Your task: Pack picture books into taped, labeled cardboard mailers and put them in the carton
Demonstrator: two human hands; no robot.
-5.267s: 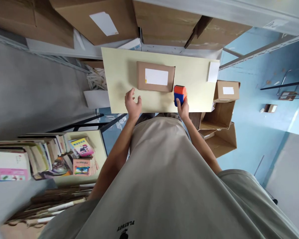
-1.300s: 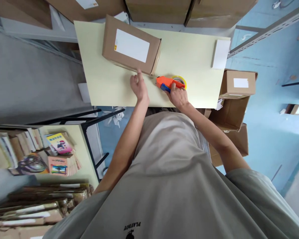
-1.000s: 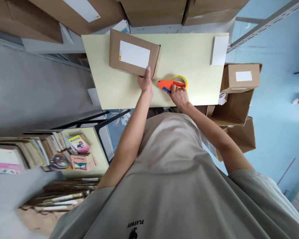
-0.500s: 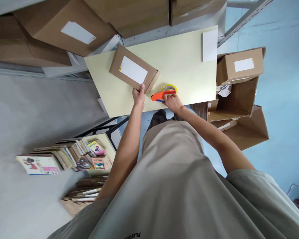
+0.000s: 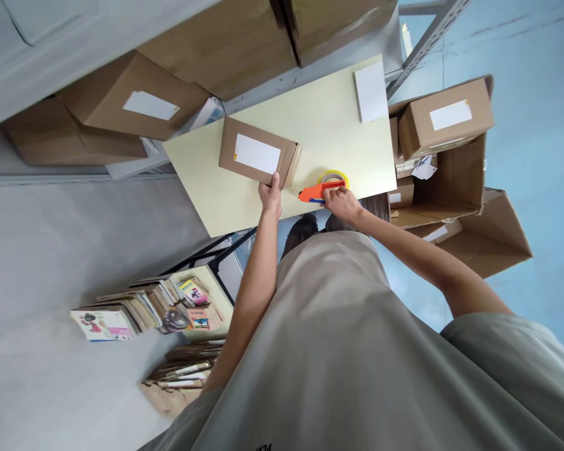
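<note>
- And my left hand (image 5: 271, 196) has the box (image 5: 252, 171), thumb over its near edge below the label (image 5: 257, 154).
- Box lying on the left half of the worktop (image 5: 326, 119), turned at an angle to the far edge.
- Right hand (image 5: 341, 204) wrapped round the tape gun (image 5: 318, 190) by the near edge, nose just beside the box's corner!
- Done: label on, top looking closed.
- Left: is the right end taped? Can't tell; no loose strip that I can make out.
</note>
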